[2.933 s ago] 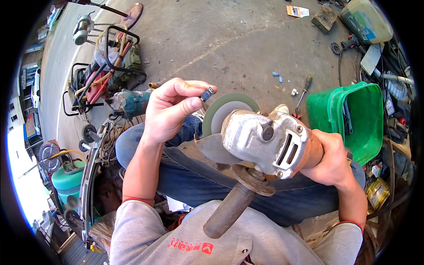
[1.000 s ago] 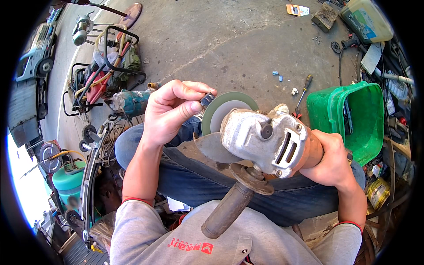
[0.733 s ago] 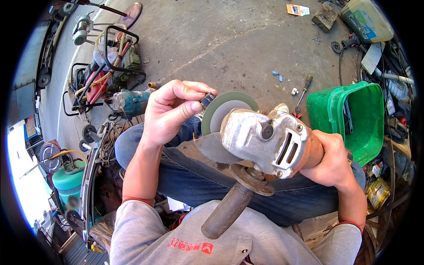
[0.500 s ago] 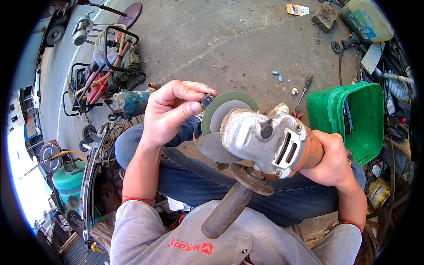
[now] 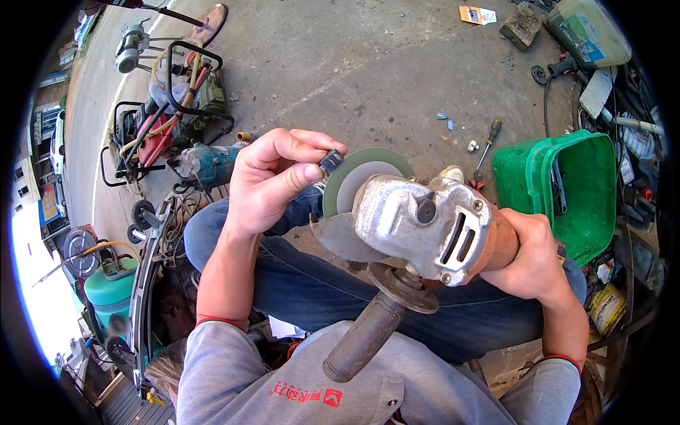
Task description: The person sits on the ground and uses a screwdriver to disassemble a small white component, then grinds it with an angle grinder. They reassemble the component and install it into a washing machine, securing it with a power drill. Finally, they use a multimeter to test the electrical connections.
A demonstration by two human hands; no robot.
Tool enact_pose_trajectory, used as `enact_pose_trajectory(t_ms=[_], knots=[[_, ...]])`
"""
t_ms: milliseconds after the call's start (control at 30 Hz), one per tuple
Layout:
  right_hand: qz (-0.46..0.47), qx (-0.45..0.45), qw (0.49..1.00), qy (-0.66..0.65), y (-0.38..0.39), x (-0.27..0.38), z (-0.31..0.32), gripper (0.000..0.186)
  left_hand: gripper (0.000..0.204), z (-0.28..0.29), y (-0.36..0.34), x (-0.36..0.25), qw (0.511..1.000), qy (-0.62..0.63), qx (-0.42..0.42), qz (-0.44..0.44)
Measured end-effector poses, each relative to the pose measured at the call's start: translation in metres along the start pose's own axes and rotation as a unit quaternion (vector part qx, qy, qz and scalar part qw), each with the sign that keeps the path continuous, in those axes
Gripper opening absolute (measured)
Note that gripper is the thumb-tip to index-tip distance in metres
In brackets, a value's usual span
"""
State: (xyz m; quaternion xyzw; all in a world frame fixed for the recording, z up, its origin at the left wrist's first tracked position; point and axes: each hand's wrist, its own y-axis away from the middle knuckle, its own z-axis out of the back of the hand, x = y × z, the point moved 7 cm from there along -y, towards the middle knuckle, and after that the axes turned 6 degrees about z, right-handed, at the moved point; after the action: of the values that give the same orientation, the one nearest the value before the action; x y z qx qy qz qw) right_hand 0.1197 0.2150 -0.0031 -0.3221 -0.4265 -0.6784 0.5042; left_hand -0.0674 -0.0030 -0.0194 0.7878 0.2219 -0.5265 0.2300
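My right hand (image 5: 525,253) is wrapped round the orange-brown body of an angle grinder (image 5: 425,227) with a worn silver gear head. Its green-rimmed disc (image 5: 341,168) points away from me, partly covered by a metal guard (image 5: 347,239). A dark side handle (image 5: 368,336) sticks out toward my chest. Between thumb and fingers, my left hand (image 5: 273,177) pinches a small black block (image 5: 331,161) at the disc's left edge. Block and disc rim overlap in view; whether they touch, I cannot tell.
A green bucket (image 5: 510,170) lies to the right, with a screwdriver (image 5: 489,145) and two small blue pieces (image 5: 446,120) beside it. Machines with black tube frames (image 5: 191,85) and a teal motor (image 5: 209,164) stand left. A teal tank (image 5: 110,290) is lower left; clutter lines the right.
Almost nothing differs. The grinder's head has tilted very slightly, while the left hand and the black block hold nearly the same place at the disc's edge.
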Motion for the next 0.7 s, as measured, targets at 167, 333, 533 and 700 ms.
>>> enact_pose_trajectory(t_ms=[167, 333, 533, 700], knots=[[0.006, 0.003, 1.000, 0.004, -0.0004, 0.0024, 0.0005, 0.027, 0.010, 0.0000, -0.0003, 0.0002, 1.000, 0.004, -0.006, 0.003], [0.013, 0.008, 1.000, 0.008, -0.0008, 0.0028, 0.0011, 0.027, 0.011, 0.0005, -0.0003, 0.0013, 1.000, -0.008, -0.004, -0.001], [0.015, 0.001, 1.000, 0.004, -0.0004, 0.0028, 0.0009, 0.027, 0.011, -0.0003, -0.0005, 0.0014, 1.000, -0.006, -0.002, -0.002], [0.014, 0.008, 1.000, 0.005, -0.0006, 0.0034, 0.0005, 0.028, 0.011, -0.0005, -0.0002, 0.0016, 1.000, -0.007, -0.002, -0.002]])
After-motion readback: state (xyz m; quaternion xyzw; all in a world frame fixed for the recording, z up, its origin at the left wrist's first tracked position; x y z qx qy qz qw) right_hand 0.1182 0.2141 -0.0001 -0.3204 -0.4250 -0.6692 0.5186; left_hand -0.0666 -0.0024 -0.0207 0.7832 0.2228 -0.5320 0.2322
